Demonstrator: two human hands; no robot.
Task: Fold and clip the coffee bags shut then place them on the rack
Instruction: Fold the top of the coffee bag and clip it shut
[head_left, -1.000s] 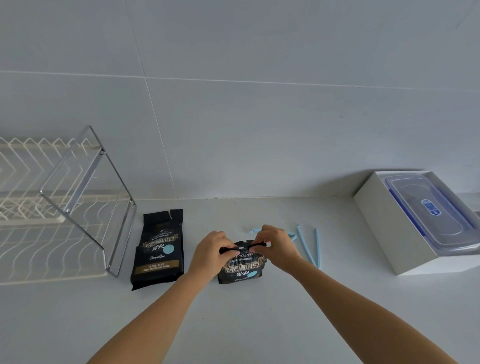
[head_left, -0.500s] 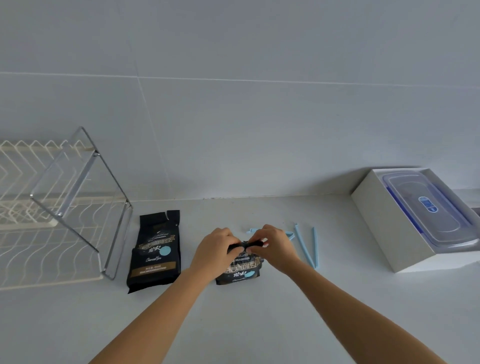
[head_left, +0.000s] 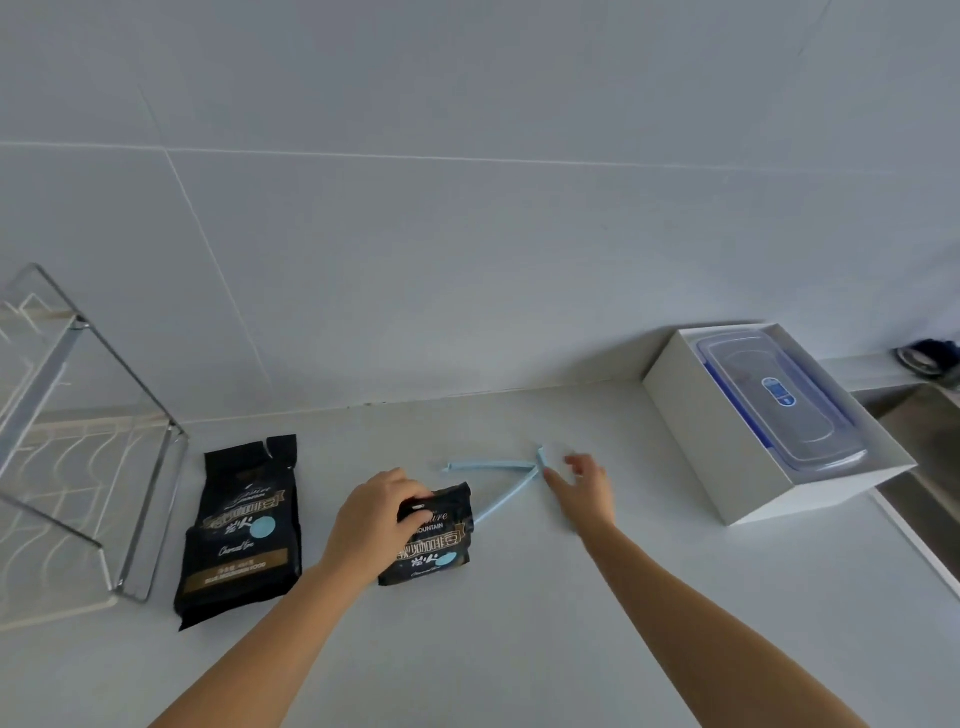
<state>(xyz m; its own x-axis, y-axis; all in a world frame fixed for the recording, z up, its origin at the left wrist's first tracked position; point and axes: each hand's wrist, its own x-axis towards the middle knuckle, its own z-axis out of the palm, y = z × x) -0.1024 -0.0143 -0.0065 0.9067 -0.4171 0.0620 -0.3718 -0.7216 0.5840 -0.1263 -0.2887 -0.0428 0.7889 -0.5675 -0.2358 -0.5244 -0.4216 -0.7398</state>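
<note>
Coffee bag (head_left: 434, 540), folded over at the top, lies on our counter (head_left: 519, 649) under our left hand (head_left: 376, 519), whose fingers press the fold down and grip it. Our right hand (head_left: 584, 493) is spread open, blurred, seemingly touching the blue clips (head_left: 498, 486) just right of the bag. A second bag (head_left: 241, 530) lies flat beside the rack (head_left: 78, 467).

Under my left hand (head_left: 375, 525), folded coffee bag (head_left: 436, 540): black glossy film, creased, printed in gold and pale blue; second coffee bag (head_left: 241, 530) alike, its finish slightly sheened. Clips (head_left: 501, 480): pale blue plastic, smooth, matt. Rack (head_left: 78, 441): bright metal frame with white coated wire; countertop (head_left: 519, 623) smooth, matt, pale grey.
</note>
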